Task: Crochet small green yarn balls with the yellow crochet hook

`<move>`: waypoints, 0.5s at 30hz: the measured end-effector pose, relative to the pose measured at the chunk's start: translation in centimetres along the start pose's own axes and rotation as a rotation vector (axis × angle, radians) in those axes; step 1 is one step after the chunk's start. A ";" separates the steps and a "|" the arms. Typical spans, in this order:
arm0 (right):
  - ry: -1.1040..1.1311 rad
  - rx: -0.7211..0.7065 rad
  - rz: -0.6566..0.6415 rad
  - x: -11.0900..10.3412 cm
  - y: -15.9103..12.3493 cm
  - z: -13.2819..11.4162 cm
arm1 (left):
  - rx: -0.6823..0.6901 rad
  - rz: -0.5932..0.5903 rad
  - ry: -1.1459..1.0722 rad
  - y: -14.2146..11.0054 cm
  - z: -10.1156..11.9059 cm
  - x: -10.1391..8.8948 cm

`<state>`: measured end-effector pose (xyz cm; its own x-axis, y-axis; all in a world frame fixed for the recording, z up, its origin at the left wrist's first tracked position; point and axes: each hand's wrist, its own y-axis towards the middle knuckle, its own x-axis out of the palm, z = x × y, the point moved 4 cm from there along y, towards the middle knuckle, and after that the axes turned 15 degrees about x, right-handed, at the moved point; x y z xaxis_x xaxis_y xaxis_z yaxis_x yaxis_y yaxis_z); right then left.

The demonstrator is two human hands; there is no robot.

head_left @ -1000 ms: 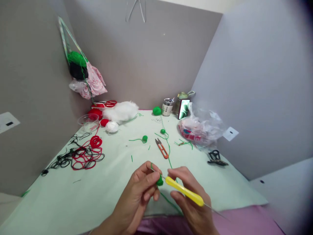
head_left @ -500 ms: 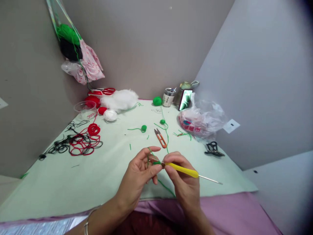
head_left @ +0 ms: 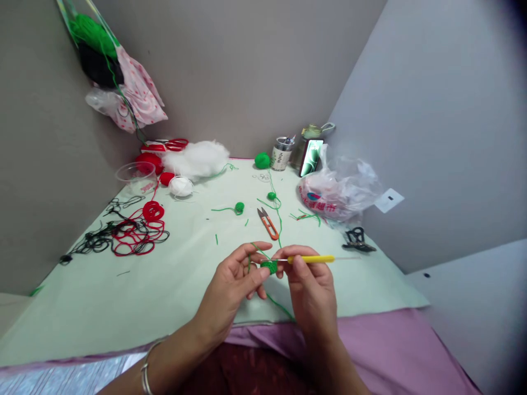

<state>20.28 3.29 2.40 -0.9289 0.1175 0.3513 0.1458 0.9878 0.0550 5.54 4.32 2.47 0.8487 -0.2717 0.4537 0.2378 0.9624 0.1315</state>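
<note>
Between thumb and fingers, my left hand pinches a small green crochet piece, with green yarn looped over its raised index finger. My right hand grips a crochet hook by its yellow handle. The hook's metal shaft points left and lies at the top edge of the crochet piece; whether its tip is inside a stitch I cannot tell. A green strand hangs below the piece toward the table's front edge. Just beyond my hands lie orange thread snips, beside yarn running back to a green ball.
Small green crochet balls lie mid-table. Tangled red yarn and black yarn spread at left, below white stuffing. A plastic bag, a phone, a can and a black claw clip stand or lie rightward.
My right hand has come in from the right to meet the crochet piece, and the hook has swung from slanting to nearly level. The view has tilted downward.
</note>
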 end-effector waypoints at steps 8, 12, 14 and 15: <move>0.056 0.049 -0.047 -0.2 0.1 -0.4 | 0.010 0.029 0.031 0.1 0.2 -0.1; 0.006 0.018 -0.076 -0.4 0.0 -0.5 | 0.004 0.001 0.044 0.3 -0.2 -0.3; -0.031 -0.008 -0.091 -0.4 -0.3 -0.6 | 0.016 -0.008 0.059 0.4 -0.3 -0.5; -0.056 -0.027 -0.091 -0.4 -0.4 -0.6 | 0.029 -0.008 0.070 0.4 -0.3 -0.6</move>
<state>20.79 2.77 2.79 -0.9562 0.0335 0.2908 0.0681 0.9916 0.1097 5.33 4.85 1.96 0.8780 -0.2771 0.3902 0.2313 0.9595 0.1609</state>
